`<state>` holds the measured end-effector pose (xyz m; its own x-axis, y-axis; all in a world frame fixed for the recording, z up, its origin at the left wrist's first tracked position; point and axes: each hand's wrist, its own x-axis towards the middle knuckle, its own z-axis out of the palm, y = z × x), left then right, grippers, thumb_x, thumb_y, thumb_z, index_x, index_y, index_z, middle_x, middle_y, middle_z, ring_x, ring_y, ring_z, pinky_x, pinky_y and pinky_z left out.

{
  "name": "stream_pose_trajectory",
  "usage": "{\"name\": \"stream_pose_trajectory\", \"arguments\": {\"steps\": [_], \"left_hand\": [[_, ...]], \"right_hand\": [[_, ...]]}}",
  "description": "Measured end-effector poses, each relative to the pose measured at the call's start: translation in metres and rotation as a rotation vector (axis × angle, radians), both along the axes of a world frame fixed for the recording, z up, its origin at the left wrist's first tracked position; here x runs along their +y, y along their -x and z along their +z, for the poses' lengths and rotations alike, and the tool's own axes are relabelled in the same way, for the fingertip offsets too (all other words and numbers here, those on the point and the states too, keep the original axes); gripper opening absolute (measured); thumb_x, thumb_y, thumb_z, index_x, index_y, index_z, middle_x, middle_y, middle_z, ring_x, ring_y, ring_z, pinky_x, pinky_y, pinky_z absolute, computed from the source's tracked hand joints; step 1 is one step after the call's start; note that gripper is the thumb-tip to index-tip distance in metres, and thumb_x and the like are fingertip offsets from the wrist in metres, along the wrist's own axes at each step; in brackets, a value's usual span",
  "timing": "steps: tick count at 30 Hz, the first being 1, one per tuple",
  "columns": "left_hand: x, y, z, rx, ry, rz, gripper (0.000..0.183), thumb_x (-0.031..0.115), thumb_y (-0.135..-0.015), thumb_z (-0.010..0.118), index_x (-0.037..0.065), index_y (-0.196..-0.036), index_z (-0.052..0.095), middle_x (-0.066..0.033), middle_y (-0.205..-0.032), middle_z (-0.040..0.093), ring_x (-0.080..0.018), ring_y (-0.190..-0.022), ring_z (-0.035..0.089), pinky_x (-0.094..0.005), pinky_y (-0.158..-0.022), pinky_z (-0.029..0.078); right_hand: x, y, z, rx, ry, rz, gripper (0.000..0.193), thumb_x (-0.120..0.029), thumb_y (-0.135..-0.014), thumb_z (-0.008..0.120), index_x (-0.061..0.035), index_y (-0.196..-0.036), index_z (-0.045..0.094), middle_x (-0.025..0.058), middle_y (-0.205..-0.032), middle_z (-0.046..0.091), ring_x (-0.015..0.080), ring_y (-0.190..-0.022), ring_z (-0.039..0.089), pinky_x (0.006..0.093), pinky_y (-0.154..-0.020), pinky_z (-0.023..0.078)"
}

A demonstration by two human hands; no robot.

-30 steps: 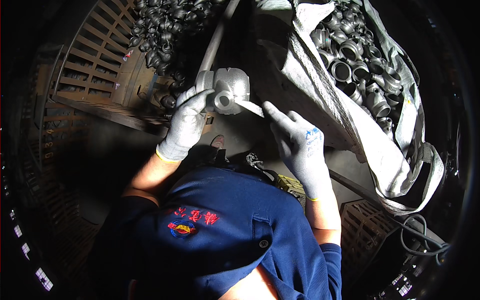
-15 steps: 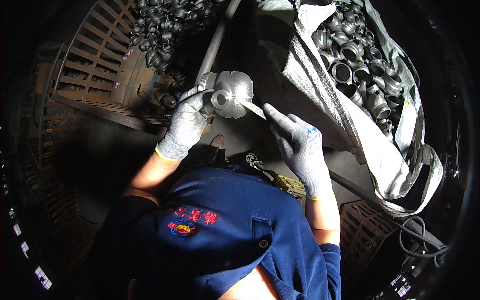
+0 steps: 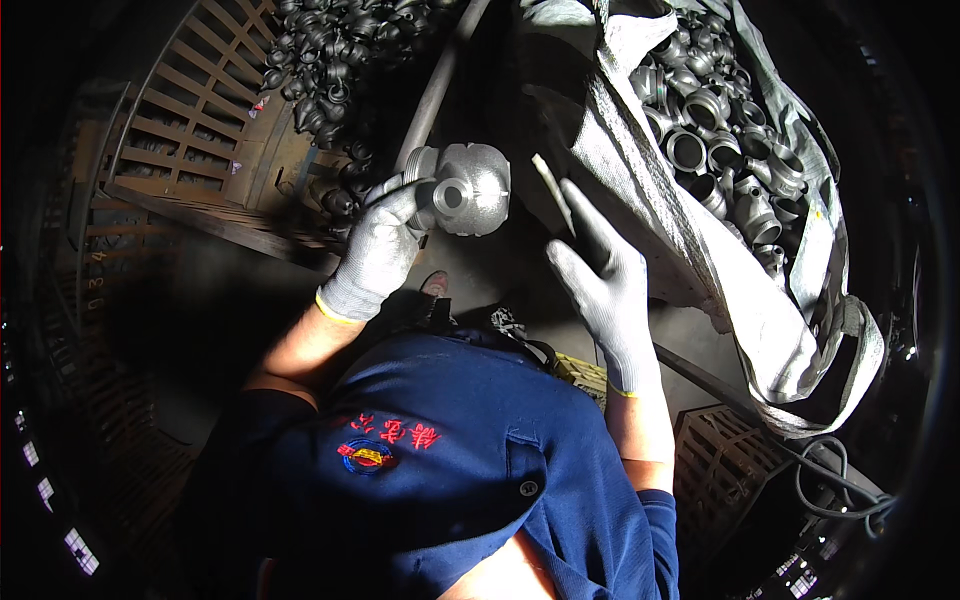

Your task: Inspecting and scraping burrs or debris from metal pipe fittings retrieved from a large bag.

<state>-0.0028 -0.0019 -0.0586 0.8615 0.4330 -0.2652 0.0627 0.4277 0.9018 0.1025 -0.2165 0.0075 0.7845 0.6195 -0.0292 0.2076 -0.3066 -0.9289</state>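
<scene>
My left hand (image 3: pixel 380 245), in a grey-white glove, grips a grey cast metal pipe fitting (image 3: pixel 478 188) by its ribbed collar. The fitting has a rounded body and a round side opening turned toward me. My right hand (image 3: pixel 607 280), gloved too, is to the right of the fitting and apart from it. It holds a thin flat metal strip (image 3: pixel 552 190), shaped like a file, which points up and to the left. The thumb and forefinger are spread; the strip's lower end and the other fingers are partly hidden.
A large white woven bag (image 3: pixel 640 170) at the right holds many metal fittings (image 3: pixel 725 150). At the far left, more dark fittings (image 3: pixel 330 50) fill a brown slatted crate (image 3: pixel 185 110). A grey pole (image 3: pixel 437 90) slants behind my hands. A black cable (image 3: pixel 845 480) loops at the lower right.
The strip has come away from the fitting as my right hand moved slightly; it now points more upright, and the thumb has spread. The fitting has turned a little in my left hand.
</scene>
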Motion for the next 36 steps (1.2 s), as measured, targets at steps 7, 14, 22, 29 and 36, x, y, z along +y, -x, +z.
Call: {"name": "stream_pose_trajectory", "arguments": {"steps": [7,14,22,29,36], "left_hand": [[-0.013,0.013,-0.018,-0.184,-0.855,-0.041,0.038,-0.007,-0.082,0.046,-0.002,-0.116,0.061,-0.0158,-0.12,0.057,-0.0276,-0.109,0.056,-0.0338,-0.094,0.048],[-0.011,0.014,-0.018,-0.413,-0.626,-0.061,0.026,-0.004,-0.091,0.047,-0.006,-0.115,0.058,-0.0127,-0.127,0.049,-0.023,-0.113,0.053,-0.0338,-0.098,0.047],[-0.001,0.016,-0.014,-0.378,-0.738,-0.007,0.025,-0.001,-0.093,0.048,-0.006,-0.114,0.059,-0.0121,-0.125,0.051,-0.0224,-0.113,0.054,-0.0334,-0.094,0.048],[0.018,0.019,-0.026,-0.25,-1.032,-0.007,0.024,0.004,-0.092,0.052,-0.003,-0.113,0.062,-0.0116,-0.117,0.059,-0.0207,-0.105,0.058,-0.0325,-0.09,0.049],[0.088,-0.013,-0.012,-0.281,0.594,0.315,0.035,0.025,-0.095,0.044,-0.001,-0.117,0.054,-0.019,-0.118,0.059,-0.0319,-0.104,0.061,-0.0511,-0.086,0.053]], "right_hand": [[0.041,0.005,-0.012,-0.139,0.15,0.005,0.086,-0.034,-0.069,0.078,-0.0007,-0.139,0.04,0.0247,-0.123,0.058,0.0337,-0.114,0.058,0.0371,-0.096,0.045],[0.05,-0.004,-0.019,0.257,-0.085,0.067,0.072,-0.027,-0.074,0.075,0.0,-0.135,0.048,0.0173,-0.126,0.059,0.0182,-0.113,0.058,0.0309,-0.096,0.044],[0.056,-0.006,-0.032,0.327,-0.156,0.031,0.057,-0.018,-0.086,0.068,0.002,-0.135,0.046,0.0072,-0.111,0.064,0.0064,-0.091,0.058,0.0214,-0.083,0.046],[0.073,0.006,-0.029,-0.125,0.064,0.044,0.068,-0.016,-0.076,0.07,0.001,-0.136,0.045,0.0156,-0.112,0.065,0.0164,-0.11,0.058,0.0275,-0.095,0.044],[0.058,0.0,-0.026,0.329,0.118,0.058,0.035,-0.003,-0.085,0.057,0.0008,-0.119,0.061,0.0029,-0.09,0.069,0.0053,-0.074,0.057,0.0208,-0.07,0.046]]}}
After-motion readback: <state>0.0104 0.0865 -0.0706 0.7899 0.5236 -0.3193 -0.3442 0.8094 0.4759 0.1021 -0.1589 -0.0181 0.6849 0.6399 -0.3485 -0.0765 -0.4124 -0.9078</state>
